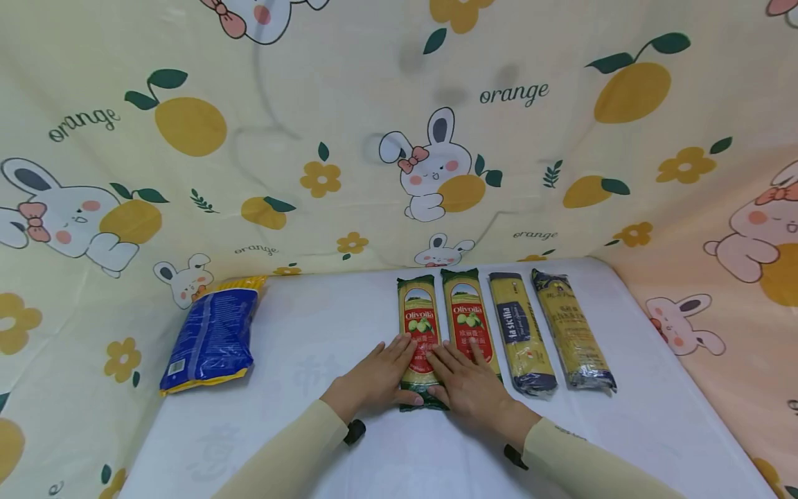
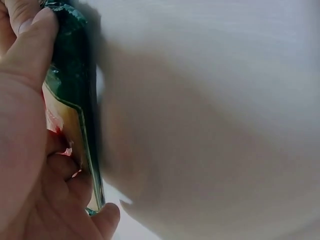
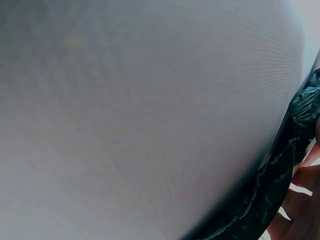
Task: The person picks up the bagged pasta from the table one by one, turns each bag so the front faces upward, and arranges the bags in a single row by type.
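Note:
Two pasta packets with red labels and green ends lie side by side on the table: the left packet (image 1: 421,324) and the right packet (image 1: 467,320). My left hand (image 1: 377,378) rests on the left packet's lower left side with fingers extended, thumb near its green bottom end (image 2: 70,65). My right hand (image 1: 476,395) lies across the lower part of the right packet, its fingers spread and reaching the left packet's edge. In the right wrist view, green wrapping (image 3: 255,200) shows beside the fingers (image 3: 302,200). The hands cover parts of both labels.
Right of these lie a yellow packet with a dark blue label (image 1: 522,333) and a gold packet (image 1: 573,329) in clear wrapping. A blue and yellow bag (image 1: 212,336) sits at the white table's (image 1: 299,443) left side. A printed cloth (image 1: 349,90) hangs behind.

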`<state>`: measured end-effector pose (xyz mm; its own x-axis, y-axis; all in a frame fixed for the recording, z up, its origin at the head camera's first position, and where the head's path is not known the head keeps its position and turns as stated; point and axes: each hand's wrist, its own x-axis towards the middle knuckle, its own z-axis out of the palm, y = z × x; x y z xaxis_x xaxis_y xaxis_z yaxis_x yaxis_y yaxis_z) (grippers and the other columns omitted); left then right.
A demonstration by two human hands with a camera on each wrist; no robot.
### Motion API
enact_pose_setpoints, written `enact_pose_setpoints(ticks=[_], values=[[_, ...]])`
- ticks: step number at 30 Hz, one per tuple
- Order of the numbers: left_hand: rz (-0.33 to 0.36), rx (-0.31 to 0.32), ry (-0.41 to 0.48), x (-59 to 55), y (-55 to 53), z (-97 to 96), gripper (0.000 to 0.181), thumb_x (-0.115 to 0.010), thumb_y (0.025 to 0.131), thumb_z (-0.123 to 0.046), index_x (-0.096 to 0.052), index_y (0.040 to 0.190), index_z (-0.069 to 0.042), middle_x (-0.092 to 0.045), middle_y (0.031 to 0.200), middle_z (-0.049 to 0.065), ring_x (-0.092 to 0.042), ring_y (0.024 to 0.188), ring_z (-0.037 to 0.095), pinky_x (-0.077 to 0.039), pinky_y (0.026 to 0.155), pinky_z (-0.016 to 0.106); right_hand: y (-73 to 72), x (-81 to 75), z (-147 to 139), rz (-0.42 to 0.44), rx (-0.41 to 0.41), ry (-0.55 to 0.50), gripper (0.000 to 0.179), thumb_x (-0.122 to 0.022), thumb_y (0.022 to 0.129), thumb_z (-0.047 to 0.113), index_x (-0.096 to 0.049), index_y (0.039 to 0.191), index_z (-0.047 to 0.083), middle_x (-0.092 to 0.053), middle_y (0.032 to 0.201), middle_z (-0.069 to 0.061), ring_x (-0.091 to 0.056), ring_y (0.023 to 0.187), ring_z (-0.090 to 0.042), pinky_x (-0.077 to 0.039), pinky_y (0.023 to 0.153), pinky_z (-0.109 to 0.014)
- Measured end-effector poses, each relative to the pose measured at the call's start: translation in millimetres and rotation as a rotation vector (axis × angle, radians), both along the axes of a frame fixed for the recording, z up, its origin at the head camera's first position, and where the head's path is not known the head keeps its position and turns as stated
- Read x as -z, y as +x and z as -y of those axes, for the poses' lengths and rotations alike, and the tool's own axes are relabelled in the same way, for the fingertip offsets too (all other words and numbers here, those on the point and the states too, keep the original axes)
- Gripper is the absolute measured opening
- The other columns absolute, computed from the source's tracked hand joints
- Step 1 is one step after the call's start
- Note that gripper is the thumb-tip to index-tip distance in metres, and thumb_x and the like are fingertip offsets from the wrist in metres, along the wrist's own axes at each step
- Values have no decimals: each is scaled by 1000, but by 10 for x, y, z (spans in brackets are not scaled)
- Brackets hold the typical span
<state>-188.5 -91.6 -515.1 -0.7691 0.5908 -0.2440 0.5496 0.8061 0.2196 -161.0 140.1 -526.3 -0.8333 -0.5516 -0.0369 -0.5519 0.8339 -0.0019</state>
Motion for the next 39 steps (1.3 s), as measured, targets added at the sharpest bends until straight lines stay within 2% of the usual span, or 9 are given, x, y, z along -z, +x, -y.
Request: enact_pose_setpoints(ticks=[6, 13, 19, 24, 28, 30, 33, 36, 39], values=[[9, 4, 5, -48, -26, -59, 108, -62, 93, -73, -21, 169, -7, -16, 177, 11, -15, 164, 26, -24, 130, 49, -17, -2, -33, 13, 20, -17, 67, -46, 109, 56, -44, 162, 15, -41, 168, -7, -33, 159, -31, -17, 126, -69], [30, -26, 5, -57, -64, -49, 110, -65, 91, -72, -20, 169, -9, -16, 177, 9, -14, 165, 25, -22, 131, 49, -42, 2, -19, 12, 1, -68, 67, -47, 109, 54, -44, 161, 12, -41, 168, -9, -35, 157, -33, -18, 125, -71], [31, -29, 35, -45, -96, -18, 111, -68, 91, -70, -20, 169, -8, -16, 177, 11, -15, 164, 26, -23, 130, 50, -49, -10, 18, 15, 17, -42, 67, -47, 109, 55, -44, 161, 13, -41, 168, -9, -35, 158, -32, -17, 125, -70], [24, -42, 47, -37, -74, -30, 109, -68, 91, -69, -22, 169, -8, -18, 177, 11, -20, 163, 27, -26, 129, 53, -37, -1, 4, 18, 27, -34, 67, -46, 109, 55, -44, 162, 13, -41, 168, -8, -35, 158, -32, -17, 125, -70], [11, -67, 49, -71, -47, 35, 99, -67, 95, -66, -28, 168, -11, -25, 175, 9, -24, 162, 27, -27, 128, 55, -40, 2, -5, 14, 23, -50, 67, -46, 109, 55, -44, 162, 12, -41, 168, -9, -35, 157, -33, -16, 125, -71], [-9, -77, 47, -117, -52, 140, 91, -65, 98, -62, -33, 166, -11, -30, 173, 10, -27, 161, 28, -27, 128, 56, -39, 3, -8, 18, 25, -59, 67, -46, 109, 55, -43, 162, 12, -40, 169, -9, -35, 158, -33, -16, 125, -70], [-48, -120, 35, -207, -97, 402, 80, -62, 102, -57, -37, 164, -12, -35, 171, 10, -29, 160, 29, -25, 128, 56, -39, 9, -12, 23, 27, -60, 67, -45, 110, 55, -42, 162, 13, -39, 169, -9, -34, 158, -32, -14, 126, -70], [-115, -189, 58, -312, -169, 782, 70, -60, 107, -48, -41, 162, -9, -40, 168, 15, -32, 158, 34, -25, 128, 58, -38, 12, -14, 27, 25, -59, 67, -44, 110, 54, -41, 163, 13, -38, 170, -9, -33, 158, -32, -14, 126, -70], [-191, -285, 101, -430, -240, 1232, 61, -59, 109, -38, -45, 159, -6, -45, 163, 19, -36, 156, 39, -26, 126, 61, -40, 11, -11, 27, 24, -54, 68, -44, 110, 55, -41, 163, 13, -38, 170, -8, -33, 158, -32, -14, 126, -70]])
